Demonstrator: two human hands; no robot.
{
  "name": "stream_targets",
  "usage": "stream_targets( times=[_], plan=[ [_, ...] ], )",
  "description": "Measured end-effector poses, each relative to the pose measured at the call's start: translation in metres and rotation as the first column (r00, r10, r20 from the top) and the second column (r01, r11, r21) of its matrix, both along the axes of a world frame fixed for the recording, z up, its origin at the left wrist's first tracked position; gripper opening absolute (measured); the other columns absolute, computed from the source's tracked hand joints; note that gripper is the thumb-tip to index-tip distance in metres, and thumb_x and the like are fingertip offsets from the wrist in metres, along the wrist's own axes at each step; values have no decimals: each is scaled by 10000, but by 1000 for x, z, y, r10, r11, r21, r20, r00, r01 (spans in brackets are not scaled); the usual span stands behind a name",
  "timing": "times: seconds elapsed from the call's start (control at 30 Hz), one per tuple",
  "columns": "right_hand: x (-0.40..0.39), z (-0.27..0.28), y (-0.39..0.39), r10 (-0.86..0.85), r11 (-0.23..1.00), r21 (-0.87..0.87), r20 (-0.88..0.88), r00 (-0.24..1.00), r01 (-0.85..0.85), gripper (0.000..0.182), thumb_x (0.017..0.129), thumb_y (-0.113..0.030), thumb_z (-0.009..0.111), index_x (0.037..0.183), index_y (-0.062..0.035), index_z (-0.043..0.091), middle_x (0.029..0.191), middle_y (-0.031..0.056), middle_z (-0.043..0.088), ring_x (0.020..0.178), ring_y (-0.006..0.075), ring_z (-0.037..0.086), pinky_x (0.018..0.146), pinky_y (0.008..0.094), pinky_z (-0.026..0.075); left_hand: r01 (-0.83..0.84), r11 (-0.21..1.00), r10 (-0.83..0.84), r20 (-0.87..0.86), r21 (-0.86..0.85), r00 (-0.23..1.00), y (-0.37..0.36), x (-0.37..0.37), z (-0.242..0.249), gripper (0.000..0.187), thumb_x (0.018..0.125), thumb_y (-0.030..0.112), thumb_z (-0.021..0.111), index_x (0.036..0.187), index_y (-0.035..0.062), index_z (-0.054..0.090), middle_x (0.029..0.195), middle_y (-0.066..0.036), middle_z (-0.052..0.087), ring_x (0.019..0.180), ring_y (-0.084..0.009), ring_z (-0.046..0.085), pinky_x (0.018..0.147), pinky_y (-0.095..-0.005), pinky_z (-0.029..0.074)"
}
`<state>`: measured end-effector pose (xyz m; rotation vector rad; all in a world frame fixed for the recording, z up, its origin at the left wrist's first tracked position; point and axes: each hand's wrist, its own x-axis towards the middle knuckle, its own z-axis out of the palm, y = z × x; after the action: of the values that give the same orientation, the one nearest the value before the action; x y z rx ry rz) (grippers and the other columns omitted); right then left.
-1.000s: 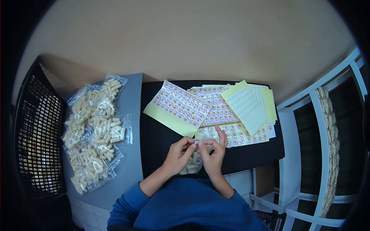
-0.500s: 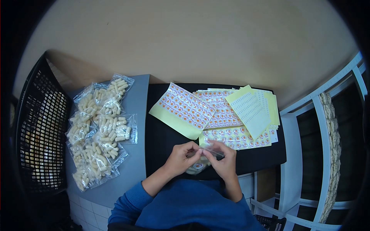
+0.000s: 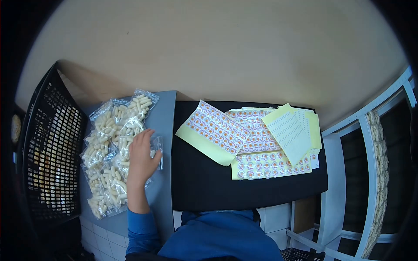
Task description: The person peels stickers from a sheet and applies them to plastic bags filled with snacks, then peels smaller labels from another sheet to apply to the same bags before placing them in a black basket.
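Observation:
My left hand [image 3: 142, 158] lies over the right side of a pile of clear zip bags [image 3: 102, 150] filled with short, pale, rod-shaped pieces. Its fingers are stretched out and the thumb stands apart. Under it is one bag whose clear zip edge [image 3: 160, 163] shows to the right of the thumb; the palm hides most of that bag. Whether the fingertips press on it cannot be made out. My right hand is out of view.
Sticker sheets with round orange-and-purple labels [image 3: 217, 130] lie on the black table [image 3: 204, 187], with a yellowish printed sheet [image 3: 287, 135] on top. The bags rest on a grey table [image 3: 163, 191]. A black mesh basket [image 3: 54, 143] stands at left; white shelving [image 3: 333, 182] is at right.
Both hands were together over the black table, holding a small clear bag with a round label. The left hand has moved left onto the pile; the right hand and that bag have left view.

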<state>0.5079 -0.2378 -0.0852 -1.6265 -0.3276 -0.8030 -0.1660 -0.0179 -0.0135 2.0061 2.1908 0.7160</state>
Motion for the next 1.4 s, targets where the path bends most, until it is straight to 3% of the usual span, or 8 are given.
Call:
stream_targets(
  times=[0.27, 0.43, 0.63, 0.77, 0.87, 1.0, 1.23, 1.4],
  plan=[
    [27, -62, -77, -218, 968, -122, 24, 976, 220, 210, 778, -164, 586, 862, 28, 596, 763, 164, 613, 713, 253, 601, 671, 340, 494, -19, 936, -38, -156, -353, 987, -6, -11, 2, 828, 472, 222, 694, 1234, 88, 399, 1279, -129, 373, 1226, -299, 297, 1052, -446, 142],
    [13, -118, -101, -355, 920, -176, 0, 935, 350, 232, 749, -185, 610, 836, 30, 607, 738, 172, 615, 695, 272, 605, 648, 345, 493, 11, 923, 30, 100, -385, 994, 1, -18, 6, 414, 616, 196, 686, 984, 59, 554, 750, -58, 510, 726, -233, 495, 917, -387, 275],
    [-39, -105, -45, -479, 850, -239, 16, 878, 468, 259, 715, -210, 639, 805, 33, 621, 707, 181, 617, 674, 296, 610, 621, 351, 491, -53, 970, 88, 138, -236, 987, 5, -9, 2, 170, 793, 167, 548, 922, 56, 545, 631, -21, 440, 630, -170, 465, 804, -289, 260],
    [-193, -21, 134, 163, 913, -395, 135, 977, -98, 276, 796, -60, 575, 1043, 19, 480, 1017, 137, 512, 932, 236, 510, 853, 336, 405, -2, 988, 64, 402, -151, 913, 1, 26, 48, 315, 803, 218, 489, 1069, 50, 485, 701, -27, 389, 691, -150, 409, 811, -281, 250],
    [-287, 26, 199, 817, 577, -354, 226, 531, -736, 340, 790, -134, 573, 1063, 11, 430, 1051, 155, 433, 994, 263, 443, 848, 386, 382, 190, 975, -215, 704, 116, 677, 2, 55, 65, 533, 755, 272, 464, 1217, 27, 357, 816, -40, 334, 781, -141, 338, 817, -267, 238],
    [-369, 76, 229, 965, -261, -207, -80, -249, -943, 625, 705, -368, 678, 1117, 44, 449, 1099, 182, 508, 1017, 282, 498, 874, 367, 377, 181, 906, -413, 892, 382, 186, 15, 102, 55, 723, 704, 382, 445, 1286, 6, 237, 889, -27, 308, 816, -116, 325, 808, -242, 260],
    [-381, 87, 239, 854, -517, -157, -34, -519, -841, 354, 710, -207, 683, 971, 10, 582, 983, 161, 577, 859, 254, 583, 738, 314, 460, -24, 988, -149, 913, 151, -379, 17, 123, 34, 409, 835, 272, 443, 1175, 63, 352, 881, 1, 421, 816, -104, 406, 808, -255, 323],
    [-389, 86, 238, 910, -407, -289, -50, -411, -866, 141, 734, -3, 608, 875, 0, 611, 874, 119, 606, 764, 207, 600, 656, 268, 465, 43, 988, -119, 914, 147, -388, 19, 128, 23, 420, 828, 292, 467, 1160, 55, 371, 913, -3, 439, 793, -114, 417, 779, -246, 337]
  ],
)
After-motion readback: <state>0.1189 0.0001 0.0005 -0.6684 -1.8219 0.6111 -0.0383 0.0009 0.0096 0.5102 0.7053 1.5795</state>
